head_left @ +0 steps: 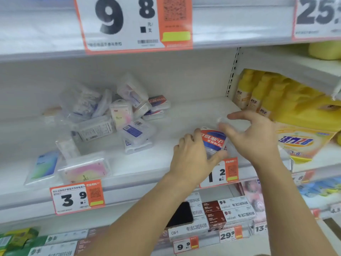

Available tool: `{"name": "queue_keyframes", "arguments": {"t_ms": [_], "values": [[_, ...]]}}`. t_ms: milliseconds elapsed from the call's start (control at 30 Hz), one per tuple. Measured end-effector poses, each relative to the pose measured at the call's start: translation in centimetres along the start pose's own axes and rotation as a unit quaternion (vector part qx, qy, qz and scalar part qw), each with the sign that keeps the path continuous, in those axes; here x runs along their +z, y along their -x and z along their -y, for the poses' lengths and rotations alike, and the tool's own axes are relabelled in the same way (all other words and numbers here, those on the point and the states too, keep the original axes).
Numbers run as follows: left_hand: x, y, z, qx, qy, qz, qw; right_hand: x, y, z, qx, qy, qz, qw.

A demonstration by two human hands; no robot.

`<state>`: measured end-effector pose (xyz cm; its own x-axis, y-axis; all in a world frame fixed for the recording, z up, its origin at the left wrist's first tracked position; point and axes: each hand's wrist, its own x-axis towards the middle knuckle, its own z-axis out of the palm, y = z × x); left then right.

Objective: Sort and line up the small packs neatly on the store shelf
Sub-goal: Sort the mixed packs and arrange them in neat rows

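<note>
Red-blue pack, label upside-down, apparently lies flat; left hand pinches it, right hand splayed.

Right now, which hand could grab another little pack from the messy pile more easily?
Probably the left hand. It is nearer the jumbled pile of clear plastic packs, though it grips the red-and-blue labelled clear pack. The right hand sits farther away, beside the yellow bottles.

One head-worn view faces the shelf from close, perhaps angled slightly down; edges look blurred.
</note>
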<state>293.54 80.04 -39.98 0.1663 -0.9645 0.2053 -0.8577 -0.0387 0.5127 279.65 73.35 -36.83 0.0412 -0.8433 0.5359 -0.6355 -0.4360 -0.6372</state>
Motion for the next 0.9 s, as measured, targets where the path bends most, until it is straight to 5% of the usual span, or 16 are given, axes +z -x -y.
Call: {"name": "queue_keyframes", "arguments": {"t_ms": [233,300,433,500,633,733,833,900], "values": [[-1.1,-0.6,-0.6,0.027,0.022,0.087,0.996,0.3,0.3,-2.5,0.056,0.075,0.117,0.989],[-2.5,-0.2,0.3,0.04,0.025,0.079,0.996,0.2,0.2,-2.0,0.056,0.099,0.071,0.991],[-6.5,-0.6,4.9,0.084,-0.048,-0.065,0.993,0.9,1.0,3.7,-0.039,-0.016,-0.125,0.991],[-8.6,-1.2,7.5,0.061,-0.106,-0.083,0.989,2.8,2.2,7.0,-0.131,-0.072,-0.063,0.987],[-11.4,-2.0,11.0,-0.039,-0.216,0.071,0.973,7.7,4.3,9.2,-0.139,-0.072,0.153,0.976],[-12.8,-1.9,12.1,-0.035,-0.163,0.094,0.982,10.0,4.5,9.3,-0.098,-0.037,0.219,0.97],[-15.0,-1.3,12.4,-0.052,-0.059,0.026,0.997,11.4,4.6,9.9,-0.079,-0.037,0.26,0.962],[-16.7,-0.2,12.6,-0.114,0.102,-0.037,0.988,12.2,4.8,10.5,-0.081,-0.055,0.268,0.958]]}}
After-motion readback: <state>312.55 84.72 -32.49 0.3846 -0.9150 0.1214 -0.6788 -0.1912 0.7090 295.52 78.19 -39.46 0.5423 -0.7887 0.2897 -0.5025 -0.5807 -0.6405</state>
